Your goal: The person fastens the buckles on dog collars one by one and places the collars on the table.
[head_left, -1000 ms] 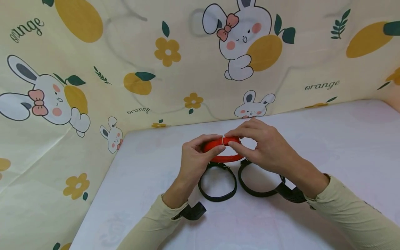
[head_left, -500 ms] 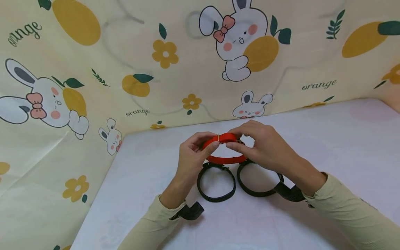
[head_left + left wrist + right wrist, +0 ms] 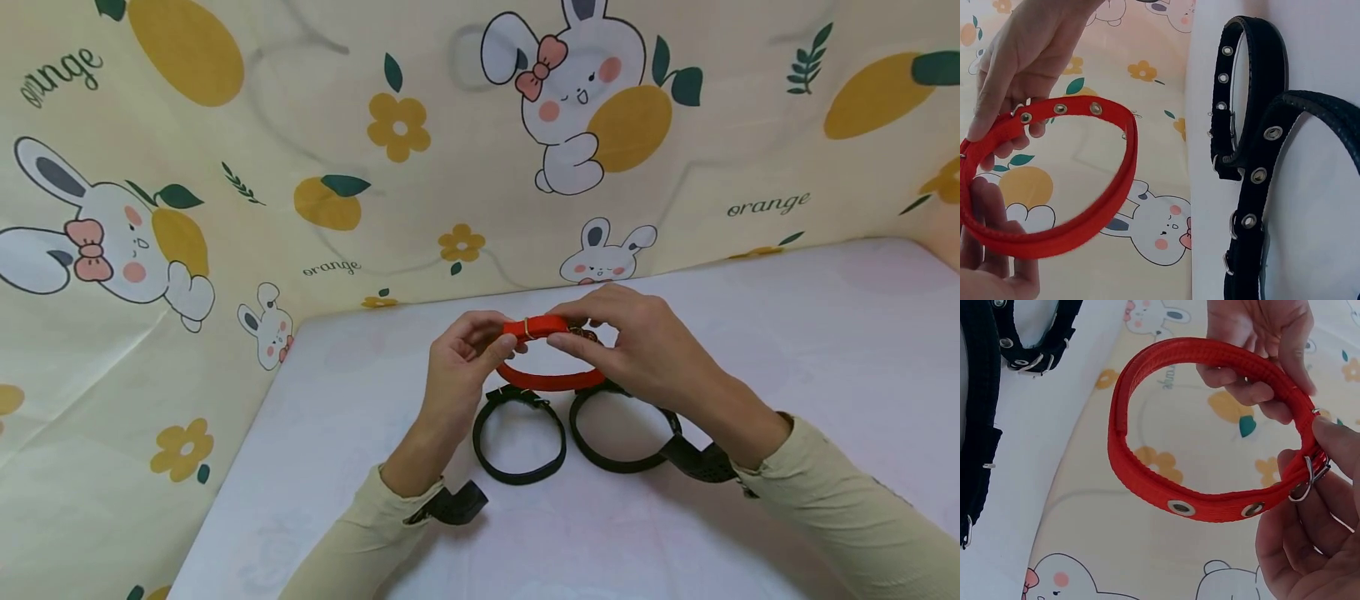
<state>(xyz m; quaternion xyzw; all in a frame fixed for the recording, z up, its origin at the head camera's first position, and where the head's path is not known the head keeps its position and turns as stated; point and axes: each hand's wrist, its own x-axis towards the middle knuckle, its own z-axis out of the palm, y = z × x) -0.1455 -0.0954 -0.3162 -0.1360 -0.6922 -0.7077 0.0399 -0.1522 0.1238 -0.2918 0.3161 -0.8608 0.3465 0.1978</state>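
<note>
A red collar point(image 3: 551, 382) with metal eyelets is held up by both hands above the far part of the table. My left hand point(image 3: 459, 371) pinches its band between thumb and fingers, left of a small metal loop. On the other side, my right hand point(image 3: 647, 350) grips the band near the buckle. In the right wrist view, a metal D-ring point(image 3: 1307, 480) hangs beside the right fingers. The collar is a closed ring in both wrist views, with eyelets along one stretch.
Two black collars lie just nearer than the hands: a smaller-looking one point(image 3: 520, 478) at left and another point(image 3: 617, 467) at right, partly hidden by the right arm. A cloth backdrop point(image 3: 420, 208) with rabbits and oranges rises behind the white table point(image 3: 337, 400).
The left hand has shifted slightly left on the red collar, while the right hand has moved off the metal loop toward the buckle. More of the band and buckle shows between the hands.
</note>
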